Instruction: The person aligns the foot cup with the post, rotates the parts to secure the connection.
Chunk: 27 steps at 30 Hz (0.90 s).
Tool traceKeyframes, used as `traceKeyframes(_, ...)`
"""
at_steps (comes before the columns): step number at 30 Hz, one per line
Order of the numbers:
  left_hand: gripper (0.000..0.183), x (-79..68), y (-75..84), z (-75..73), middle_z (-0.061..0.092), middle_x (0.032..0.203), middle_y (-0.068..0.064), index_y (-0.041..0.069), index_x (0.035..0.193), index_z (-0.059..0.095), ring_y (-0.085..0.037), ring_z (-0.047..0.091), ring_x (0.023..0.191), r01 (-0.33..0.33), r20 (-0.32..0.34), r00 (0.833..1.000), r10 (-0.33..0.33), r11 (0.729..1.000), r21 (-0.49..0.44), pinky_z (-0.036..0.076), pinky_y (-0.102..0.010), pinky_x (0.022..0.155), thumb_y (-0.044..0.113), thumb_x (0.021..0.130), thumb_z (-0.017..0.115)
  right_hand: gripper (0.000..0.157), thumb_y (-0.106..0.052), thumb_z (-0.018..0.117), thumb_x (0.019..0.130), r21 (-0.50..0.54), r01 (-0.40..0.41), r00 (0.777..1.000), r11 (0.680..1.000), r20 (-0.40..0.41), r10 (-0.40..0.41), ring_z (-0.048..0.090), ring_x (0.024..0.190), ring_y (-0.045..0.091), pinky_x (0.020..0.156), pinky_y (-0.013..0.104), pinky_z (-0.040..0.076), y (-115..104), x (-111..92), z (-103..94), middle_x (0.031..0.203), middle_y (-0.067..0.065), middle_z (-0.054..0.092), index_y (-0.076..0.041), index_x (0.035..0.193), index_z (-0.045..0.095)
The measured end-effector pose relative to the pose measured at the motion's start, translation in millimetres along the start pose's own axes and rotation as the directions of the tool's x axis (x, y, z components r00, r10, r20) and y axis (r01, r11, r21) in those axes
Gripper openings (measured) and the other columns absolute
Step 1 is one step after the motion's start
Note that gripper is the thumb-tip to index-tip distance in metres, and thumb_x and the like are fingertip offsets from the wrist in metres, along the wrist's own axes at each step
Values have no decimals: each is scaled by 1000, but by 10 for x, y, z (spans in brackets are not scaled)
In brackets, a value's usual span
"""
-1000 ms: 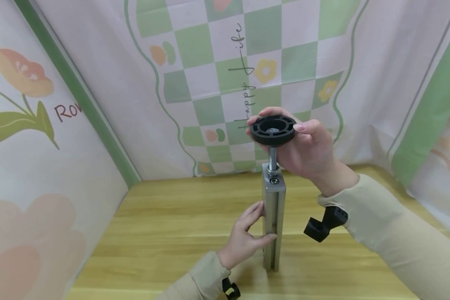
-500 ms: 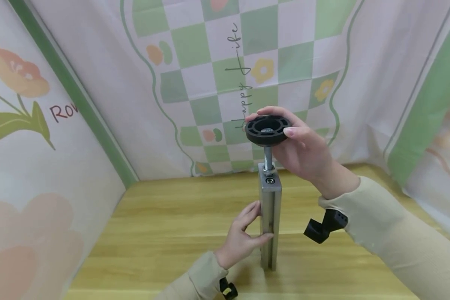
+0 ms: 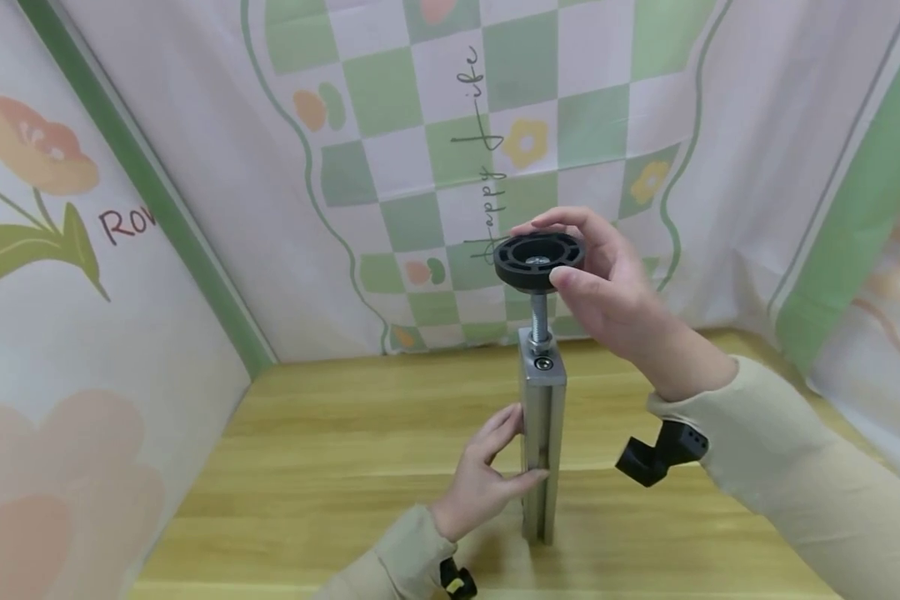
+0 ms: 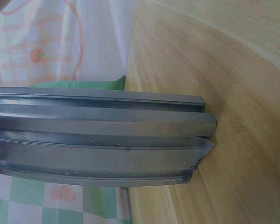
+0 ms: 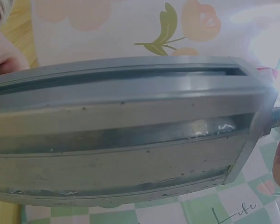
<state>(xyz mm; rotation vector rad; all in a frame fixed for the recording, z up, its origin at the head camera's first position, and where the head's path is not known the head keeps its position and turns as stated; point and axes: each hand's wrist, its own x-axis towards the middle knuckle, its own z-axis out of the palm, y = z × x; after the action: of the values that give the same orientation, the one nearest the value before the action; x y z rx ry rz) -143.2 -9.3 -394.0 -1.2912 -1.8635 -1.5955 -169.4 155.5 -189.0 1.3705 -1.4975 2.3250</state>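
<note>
Profile [image 3: 543, 425] stood upright, well in from the far edge of the tabletop [image 3: 345, 450], pinched by my left hand [image 3: 482, 486]; my right hand [image 3: 609, 287] gripped the foot [image 3: 521, 278] above. I judged the foot fitted, but with bolt [image 3: 539, 313] thread showing, some turning perhaps remained.

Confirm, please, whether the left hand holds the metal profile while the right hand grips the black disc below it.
Not below: in the head view, the left hand holds the metal profile while the right hand grips the black disc above it.

Metal bar [image 3: 546, 433], matt plastic disc [image 3: 527, 276]
</note>
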Motion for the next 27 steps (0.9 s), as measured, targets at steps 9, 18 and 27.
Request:
traceKeyframes(9, 96, 24, 10, -11, 47, 131, -27, 16, 148, 27, -29, 57, 107, -20, 4, 1000, 20, 1000, 19, 47, -38, 102, -12, 69, 75, 40, 4, 72, 77, -211, -93, 977, 973, -208, 48, 61, 98, 21, 80, 23, 56, -161, -1, 157, 110, 10, 55, -10, 112, 57)
traceKeyframes(18, 92, 10, 22, -14, 47, 133, -27, 17, 147, 28, -32, 57, 107, 33, 6, 999, -33, 999, -21, 47, -38, 102, -12, 72, 73, 49, 15, 71, 70, -500, -163, 944, 850, -329, -12, 64, 75, 12, 58, 18, 56, -227, 10, 323, 100, 9, 57, -13, 107, 56)
traceKeyframes(27, 90, -12, 28, -9, 46, 134, -26, 16, 147, 29, -33, 57, 108, 49, 6, 999, -49, 998, -30, 47, -38, 102, -11, 72, 73, 47, 6, 72, 74, -479, -108, 952, 871, -303, -49, 61, 80, 15, 58, 19, 56, -172, -21, 315, 103, 13, 53, -10, 115, 54)
